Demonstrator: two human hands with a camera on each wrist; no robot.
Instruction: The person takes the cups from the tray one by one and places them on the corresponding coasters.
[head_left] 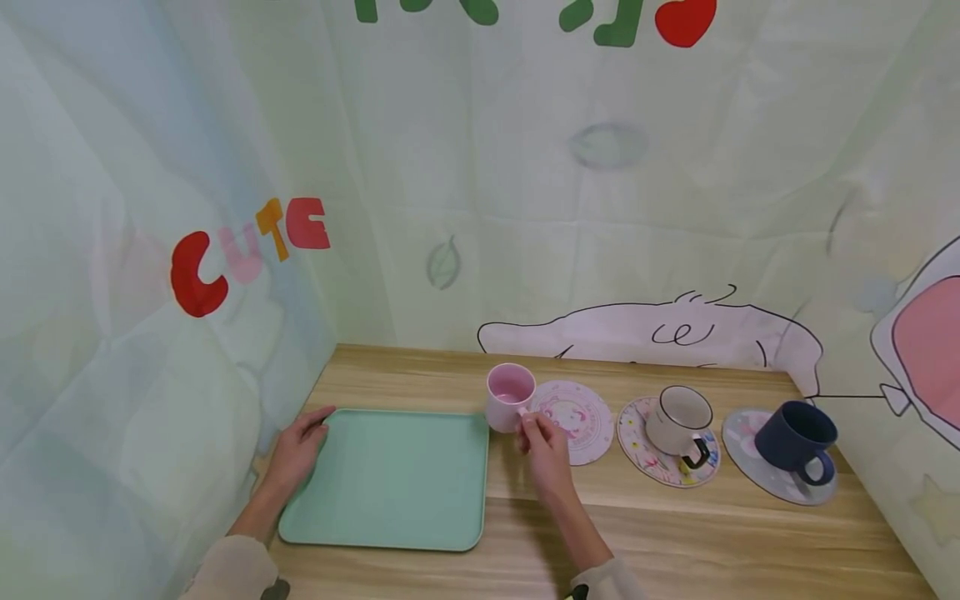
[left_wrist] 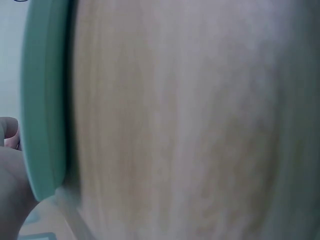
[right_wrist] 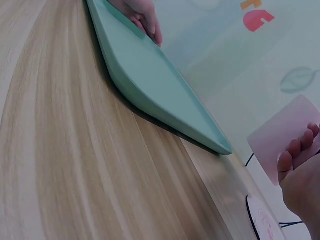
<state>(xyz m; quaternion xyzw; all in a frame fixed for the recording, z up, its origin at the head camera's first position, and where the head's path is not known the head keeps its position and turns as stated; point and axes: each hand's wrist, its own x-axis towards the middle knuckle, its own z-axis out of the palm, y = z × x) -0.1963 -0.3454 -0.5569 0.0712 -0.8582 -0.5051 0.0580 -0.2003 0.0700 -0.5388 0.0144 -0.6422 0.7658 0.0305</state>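
With its fingers curled at the handle, my right hand (head_left: 547,454) holds a pink mug (head_left: 504,408) up off the table, upright, between the tray's right edge and a round pink coaster (head_left: 573,421). The same mug (right_wrist: 282,132) and right hand (right_wrist: 305,182) show in the right wrist view. A mint-green tray (head_left: 390,483) lies on the table at left. My left hand (head_left: 296,454) grips its left rim near the far corner; some of those fingers are hidden. Close up in the left wrist view is the tray's side (left_wrist: 44,100).
Right of the pink coaster, a white mug (head_left: 678,421) with a black handle stands on a flowered coaster (head_left: 637,446). Farther right, a navy mug (head_left: 795,437) stands on a grey coaster (head_left: 750,467). Printed cloth walls (head_left: 525,208) enclose the wooden table (head_left: 675,542) at the back and sides.
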